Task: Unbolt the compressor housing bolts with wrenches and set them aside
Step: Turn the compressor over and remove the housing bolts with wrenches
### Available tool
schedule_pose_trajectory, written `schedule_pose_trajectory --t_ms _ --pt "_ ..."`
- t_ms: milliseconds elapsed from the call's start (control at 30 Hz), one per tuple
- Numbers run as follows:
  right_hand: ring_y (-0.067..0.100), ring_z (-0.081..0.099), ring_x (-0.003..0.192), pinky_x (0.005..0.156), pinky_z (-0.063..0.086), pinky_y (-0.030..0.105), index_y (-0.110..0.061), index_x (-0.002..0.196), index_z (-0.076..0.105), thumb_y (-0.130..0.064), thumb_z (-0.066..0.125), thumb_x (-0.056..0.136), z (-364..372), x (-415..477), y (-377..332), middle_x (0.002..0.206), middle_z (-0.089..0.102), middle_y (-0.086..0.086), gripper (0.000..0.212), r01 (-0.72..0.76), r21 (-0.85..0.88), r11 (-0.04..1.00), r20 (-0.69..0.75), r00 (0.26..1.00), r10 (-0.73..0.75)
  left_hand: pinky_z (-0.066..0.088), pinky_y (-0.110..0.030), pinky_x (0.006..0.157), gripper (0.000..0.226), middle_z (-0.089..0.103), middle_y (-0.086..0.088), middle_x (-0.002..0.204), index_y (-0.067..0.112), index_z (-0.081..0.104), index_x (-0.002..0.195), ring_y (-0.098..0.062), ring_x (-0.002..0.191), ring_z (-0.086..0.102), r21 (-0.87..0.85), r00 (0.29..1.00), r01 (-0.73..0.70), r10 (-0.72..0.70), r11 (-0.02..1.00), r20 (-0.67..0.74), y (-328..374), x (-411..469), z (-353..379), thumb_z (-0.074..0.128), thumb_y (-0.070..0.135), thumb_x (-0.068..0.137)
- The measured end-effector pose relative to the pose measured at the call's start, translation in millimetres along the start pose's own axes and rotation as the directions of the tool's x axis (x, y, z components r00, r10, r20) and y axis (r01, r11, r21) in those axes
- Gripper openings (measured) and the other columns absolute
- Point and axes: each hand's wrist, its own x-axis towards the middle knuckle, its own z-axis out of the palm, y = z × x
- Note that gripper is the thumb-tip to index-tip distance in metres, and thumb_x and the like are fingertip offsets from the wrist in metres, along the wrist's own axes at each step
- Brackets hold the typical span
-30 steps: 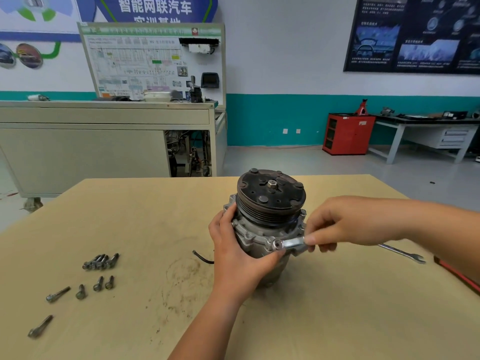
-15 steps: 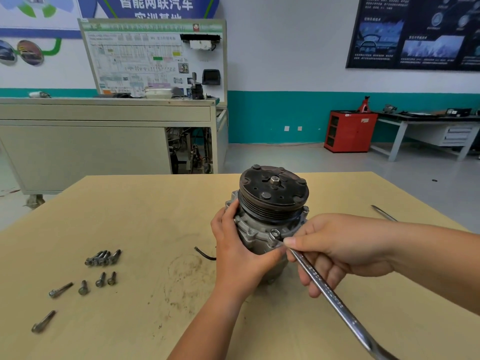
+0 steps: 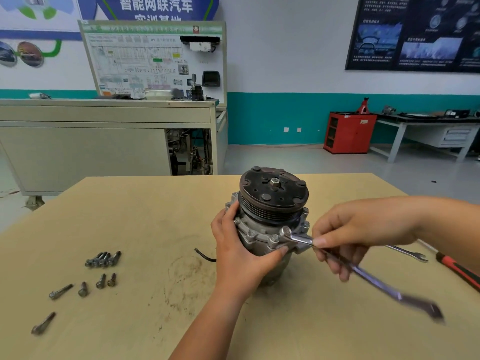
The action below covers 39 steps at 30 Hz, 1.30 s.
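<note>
Head camera; items recorded nearest first. A pale tan wooden desk (image 3: 142,216) carries everything noted below. At its near left a single grey steel bolt (image 3: 42,323) lies alone. Beyond it is a loose row of four short bolts (image 3: 83,289), and beyond those a tight cluster of dark long-shank bolts (image 3: 102,259). All lie well apart from the work piece.

My right hand (image 3: 363,235) pinches a silver combination wrench (image 3: 376,281) between thumb and curled fingers, near its ring end. The ring end sits on a bolt head at the near right of the flange. The shaft slopes down toward me and to the right, and its free end is blurred.

My left hand (image 3: 241,255) grips the grey cast-metal compressor (image 3: 272,198) round its body, thumb across the front beneath the flange and fingers round its left side. The compressor stands upright at mid-desk, dark grooved pulley uppermost. Several hex housing bolts (image 3: 274,239) are seated in the flange. A short black cable (image 3: 204,255) shows just left of my left hand.

Past my right wrist a second silver open-ended wrench (image 3: 407,253) lies flat. Near it is a red-and-black tool handle (image 3: 457,271); I cannot tell its type.

Beyond the desk:
- a grey training bench with a white wiring-diagram panel (image 3: 104,152)
- a red metal cabinet (image 3: 349,132) against the teal-banded wall
- a grey workbench (image 3: 457,137) at far right
</note>
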Motion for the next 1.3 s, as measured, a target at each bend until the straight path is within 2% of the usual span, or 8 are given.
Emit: schedule_pose_trajectory --t_ms 200,567,700,800,867,933,1100,1300 --pt "0.014 0.068 0.055 0.050 0.051 0.018 -0.011 0.083 0.053 -0.029 0.037 0.100 37 10 -8 0.059 0.067 0.000 0.030 0.039 0.261 0.964 -0.008 0.999 -0.039 0.028 -0.003 0.102 0.099 0.026 0.017 0.131 0.059 0.023 0.125 -0.002 0.130 0.033 0.001 1.000 -0.010 0.010 1.000 -0.014 0 -1 0 0.082 0.050 0.045" --pt "0.012 0.063 0.044 0.041 0.046 0.016 -0.009 0.083 0.053 -0.030 0.038 0.101 42 9 -17 0.050 0.063 -0.001 0.031 0.023 0.218 0.976 -0.144 0.989 0.009 0.033 -0.017 0.106 0.098 0.027 0.012 0.133 0.056 0.024 0.126 -0.006 0.131 0.034 0.016 1.000 -0.020 0.020 1.000 -0.006 1 -1 -1 0.082 0.050 0.046" --pt "0.013 0.062 0.043 0.040 0.046 0.016 -0.010 0.081 0.052 -0.031 0.039 0.100 40 9 -21 0.049 0.061 0.000 0.032 -0.031 0.200 0.979 -0.088 0.995 0.050 0.032 -0.009 0.104 0.097 0.026 0.015 0.132 0.056 0.024 0.126 -0.002 0.129 0.034 0.002 1.000 -0.008 0.008 1.000 -0.012 2 -1 -1 0.075 0.057 0.044" --pt "0.008 0.058 0.043 0.046 0.045 0.016 -0.015 0.075 0.056 -0.037 0.045 0.097 22 9 -25 0.049 0.058 -0.005 0.033 -0.076 -0.142 0.987 -0.169 0.984 0.051 0.028 0.001 0.098 0.097 0.026 0.016 0.131 0.054 0.024 0.126 -0.001 0.128 0.034 0.000 1.000 0.005 -0.005 1.000 -0.004 3 -1 -1 0.074 0.059 0.043" --pt "0.001 0.055 0.055 0.053 0.040 0.013 -0.022 0.076 0.060 -0.043 0.050 0.093 6 11 -25 0.060 0.059 -0.011 0.028 -0.092 -0.516 0.852 -0.298 0.951 -0.078 0.028 0.000 0.098 0.097 0.025 0.014 0.132 0.054 0.024 0.126 -0.002 0.129 0.034 -0.007 1.000 0.012 -0.012 1.000 0.002 3 0 -1 0.074 0.058 0.043" --pt "0.000 0.054 0.066 0.058 0.039 0.010 -0.026 0.083 0.063 -0.041 0.052 0.092 -4 10 -21 0.072 0.060 -0.013 0.019 -0.079 -0.602 0.794 -0.303 0.943 -0.136 0.029 -0.001 0.098 0.096 0.025 0.015 0.132 0.055 0.024 0.125 -0.003 0.129 0.035 -0.008 1.000 0.016 -0.016 1.000 0.009 3 -1 -1 0.073 0.058 0.043" --pt "0.019 0.071 0.074 0.072 0.053 0.024 -0.013 0.089 0.056 -0.020 0.047 0.097 3 -3 4 0.078 0.071 0.001 0.013 -0.002 0.038 0.999 0.093 0.996 -0.002 0.023 0.004 0.096 0.096 0.024 0.018 0.131 0.057 0.022 0.125 -0.002 0.129 0.033 0.002 1.000 0.011 -0.011 1.000 0.005 3 -1 -1 0.073 0.060 0.043" --pt "0.017 0.069 0.057 0.056 0.053 0.022 -0.010 0.086 0.052 -0.024 0.037 0.099 28 8 2 0.065 0.068 0.004 0.025 0.072 0.328 0.942 0.035 0.995 -0.089 0.026 -0.002 0.101 0.100 0.025 0.017 0.132 0.057 0.023 0.126 0.000 0.129 0.032 0.014 1.000 -0.007 0.008 1.000 -0.013 -1 -1 2 0.082 0.049 0.046"
